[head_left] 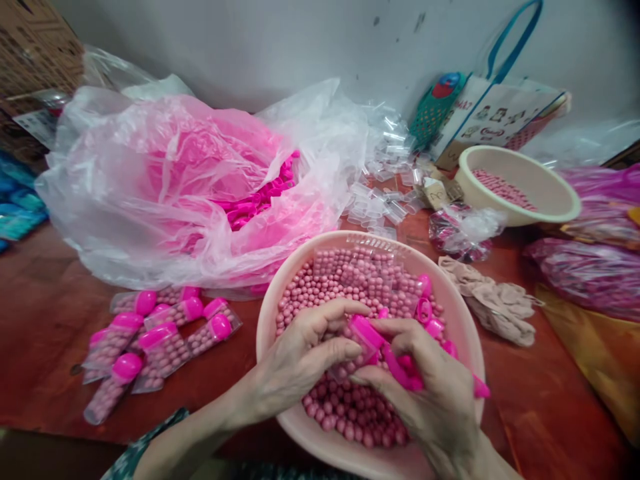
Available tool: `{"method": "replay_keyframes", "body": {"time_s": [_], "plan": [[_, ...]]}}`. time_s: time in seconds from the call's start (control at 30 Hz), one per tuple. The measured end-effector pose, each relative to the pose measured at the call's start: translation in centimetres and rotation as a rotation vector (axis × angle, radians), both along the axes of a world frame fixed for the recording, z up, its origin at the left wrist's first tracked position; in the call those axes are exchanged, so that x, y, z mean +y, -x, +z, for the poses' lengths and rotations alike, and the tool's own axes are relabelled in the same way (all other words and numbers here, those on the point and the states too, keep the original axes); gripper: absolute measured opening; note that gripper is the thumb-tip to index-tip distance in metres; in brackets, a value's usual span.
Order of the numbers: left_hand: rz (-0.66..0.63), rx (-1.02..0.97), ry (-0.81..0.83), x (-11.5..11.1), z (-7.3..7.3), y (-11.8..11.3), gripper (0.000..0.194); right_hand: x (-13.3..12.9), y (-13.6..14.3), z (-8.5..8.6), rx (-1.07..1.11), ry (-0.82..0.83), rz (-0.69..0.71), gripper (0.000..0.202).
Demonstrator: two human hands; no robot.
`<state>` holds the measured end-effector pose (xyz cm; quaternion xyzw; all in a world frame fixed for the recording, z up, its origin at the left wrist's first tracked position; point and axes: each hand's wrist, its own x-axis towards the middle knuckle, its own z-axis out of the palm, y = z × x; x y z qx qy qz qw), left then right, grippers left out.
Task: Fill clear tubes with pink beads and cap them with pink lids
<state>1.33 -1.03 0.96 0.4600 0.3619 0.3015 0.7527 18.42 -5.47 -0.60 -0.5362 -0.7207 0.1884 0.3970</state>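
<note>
A large pale pink basin (270,333) holds many round pink beads (360,413), with clear bead-filled containers (367,267) and loose bright pink caps (424,310) on top of them. Over its middle, my left hand (310,353) is closed around a small clear container of beads, mostly hidden by the fingers. My right hand (425,373) pinches a bright pink cap (364,332) at the container's mouth; whether it is fully seated I cannot tell. More bright pink plastic (407,373) sits in the right palm.
Capped bead containers (163,343) lie piled on the red table (40,293) at left. Behind stands a large plastic bag (150,193) of pink caps. Empty clear tubes (380,207), a cream bowl (520,180) with beads, a crumpled cloth (495,300) and a printed bag (493,117) are at right.
</note>
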Motion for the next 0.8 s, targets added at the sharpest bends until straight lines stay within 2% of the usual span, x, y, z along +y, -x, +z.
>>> {"method": "replay_keyframes", "body": {"time_s": [0.13,0.23,0.4,0.5,0.63,0.8], "plan": [[0.038,0.01,-0.064,-0.1,0.0,0.1,0.025,-0.6,0.7,0.1,-0.097,0.143,-0.072,0.029],[0.042,0.018,-0.088,-0.2,-0.1,0.2,0.024,-0.4,0.5,-0.1,-0.196,0.05,-0.121,0.04],[0.044,0.045,-0.137,-0.2,-0.1,0.2,0.026,0.3,0.6,-0.6,-0.371,-0.181,0.087,0.055],[0.036,0.036,-0.099,-0.2,-0.1,0.1,0.025,0.2,1.3,-0.7,-0.378,-0.189,0.027,0.063],[0.035,0.02,-0.03,-0.4,-0.2,0.3,0.022,0.1,2.0,-0.1,-0.463,-0.254,0.039,0.054],[-0.035,0.065,0.011,-0.6,-0.2,0.6,0.019,0.1,1.9,0.7,-0.528,-0.361,0.063,0.048]]}}
